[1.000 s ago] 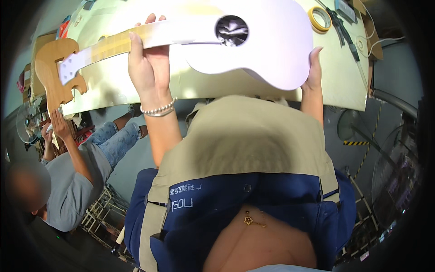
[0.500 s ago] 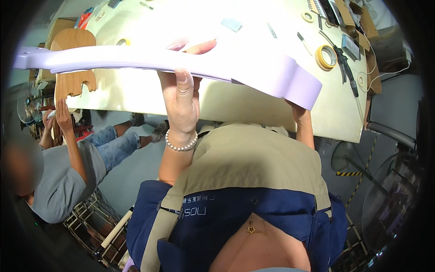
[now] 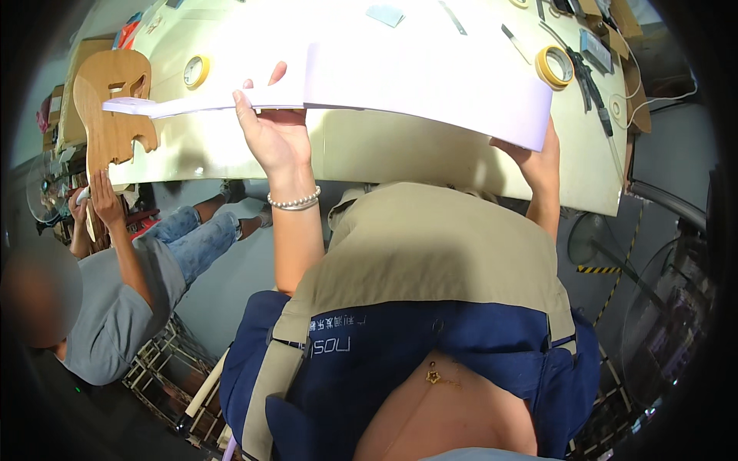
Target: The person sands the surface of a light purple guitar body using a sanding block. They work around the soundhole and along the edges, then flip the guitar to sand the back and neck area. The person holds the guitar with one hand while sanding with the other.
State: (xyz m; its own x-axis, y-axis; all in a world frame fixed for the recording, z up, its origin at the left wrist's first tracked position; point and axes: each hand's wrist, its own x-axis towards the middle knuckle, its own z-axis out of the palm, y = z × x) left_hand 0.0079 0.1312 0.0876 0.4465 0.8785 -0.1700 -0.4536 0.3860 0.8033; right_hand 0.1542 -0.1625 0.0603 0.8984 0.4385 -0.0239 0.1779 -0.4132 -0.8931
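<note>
Beyond guitar [image 3: 427, 88], tape rolls [image 3: 204, 71], pale sheet [image 3: 385, 14]

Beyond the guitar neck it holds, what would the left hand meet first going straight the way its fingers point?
Probably the pale tabletop, with the yellow tape roll off to the left; how high the left hand is is unclear.

- Two hands of the camera's wearer: one left hand [image 3: 280, 146], one right hand [image 3: 538, 159].
- One lilac guitar [image 3: 430, 86].
- One wooden guitar body [image 3: 94, 96].
- One other person [image 3: 115, 307], with two hands [image 3: 106, 201] in view.
- Two wide yellow tape rolls: one left roll [image 3: 204, 71], one right roll [image 3: 543, 67].
- Two thin blades [image 3: 515, 44].
- One blue-grey sheet [image 3: 385, 14].
- One small blue-grey box [image 3: 596, 51] on the table.
- One cream table [image 3: 377, 150].
- One apron [image 3: 438, 261].
- One beaded bracelet [image 3: 292, 204].
- One star pendant [image 3: 433, 377].
</note>
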